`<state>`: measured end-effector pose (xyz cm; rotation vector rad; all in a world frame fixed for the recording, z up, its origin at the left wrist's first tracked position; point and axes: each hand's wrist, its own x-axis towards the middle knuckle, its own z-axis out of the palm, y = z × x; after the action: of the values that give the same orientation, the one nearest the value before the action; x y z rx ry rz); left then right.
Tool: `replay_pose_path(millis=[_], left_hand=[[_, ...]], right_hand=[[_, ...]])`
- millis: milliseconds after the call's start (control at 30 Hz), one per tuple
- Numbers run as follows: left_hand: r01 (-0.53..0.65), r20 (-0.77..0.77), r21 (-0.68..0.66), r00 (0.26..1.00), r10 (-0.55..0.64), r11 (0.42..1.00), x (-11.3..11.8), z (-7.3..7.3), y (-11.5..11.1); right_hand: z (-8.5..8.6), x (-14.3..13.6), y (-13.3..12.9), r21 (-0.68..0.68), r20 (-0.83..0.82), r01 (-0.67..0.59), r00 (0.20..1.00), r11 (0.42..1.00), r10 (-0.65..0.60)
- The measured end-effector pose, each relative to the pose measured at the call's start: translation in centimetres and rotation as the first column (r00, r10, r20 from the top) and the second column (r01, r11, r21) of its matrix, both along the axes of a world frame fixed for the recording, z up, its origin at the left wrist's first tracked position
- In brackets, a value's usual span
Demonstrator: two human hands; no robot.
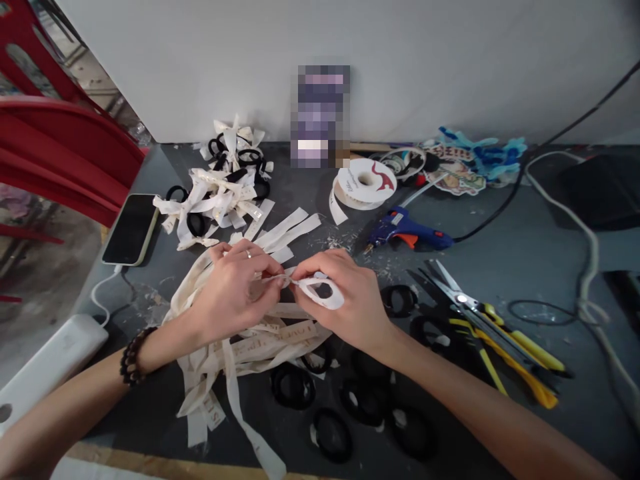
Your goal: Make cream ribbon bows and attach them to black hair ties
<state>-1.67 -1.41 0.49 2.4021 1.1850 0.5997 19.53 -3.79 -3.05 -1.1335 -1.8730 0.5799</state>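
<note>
Between my two hands is a white ribbon point(327, 293), folded into a loop that stands out beside my right fingers. My left hand point(235, 280) pinches its gathered middle, with thumb and index finger close together. My right hand point(350, 293) pinches the same spot from the other side, so the exact hold is partly hidden. Beneath both hands lies a pile of loose cream ribbon strips point(215, 360), some with printed letters. Several black hair ties point(333, 433) are scattered below my right hand. Finished-looking ribbon bows on black hair ties point(225, 193) are heaped at the back left.
A ribbon spool point(363, 180) stands near the wall, beside a blue glue gun point(410, 227). Scissors point(470, 303) and yellow-handled pliers point(500, 360) lie at right. At left are a charging phone point(131, 230) and a white power strip point(55, 367). A cable point(593, 267) runs down the right side.
</note>
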Motion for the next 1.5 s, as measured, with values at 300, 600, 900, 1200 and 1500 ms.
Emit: replay_pose_path(millis=[300, 600, 900, 1200, 1500], left_hand=[[0.032, 0.149, -0.219, 0.989, 0.001, 0.975, -0.3, 0.4, 0.6], [0.059, 0.198, -0.235, 0.98, -0.012, 0.97, -0.4, 0.1, 0.8], [0.086, 0.224, -0.363, 0.975, -0.003, 0.928, -0.3, 1.0, 0.9], [0.16, 0.356, -0.619, 0.93, 0.093, 0.769, -0.5, 0.3, 1.3], [0.097, 0.231, -0.455, 0.973, 0.012, 0.885, -1.2, -0.2, 1.8]], right_hand=[[-0.1, 0.1, 0.0, 0.101, 0.042, -0.002, 0.999, 0.995, -0.002], [-1.3, 0.5, 0.0, 0.403, 0.165, -0.044, 0.986, 0.914, -0.026], [0.1, 0.5, 0.5, -0.123, -0.075, 0.018, 0.997, 0.992, -0.027], [0.0, 0.8, 0.4, -0.368, -0.252, -0.121, 0.967, 0.922, 0.027], [0.5, 0.7, 0.8, -0.408, -0.266, -0.172, 0.962, 0.897, 0.063]])
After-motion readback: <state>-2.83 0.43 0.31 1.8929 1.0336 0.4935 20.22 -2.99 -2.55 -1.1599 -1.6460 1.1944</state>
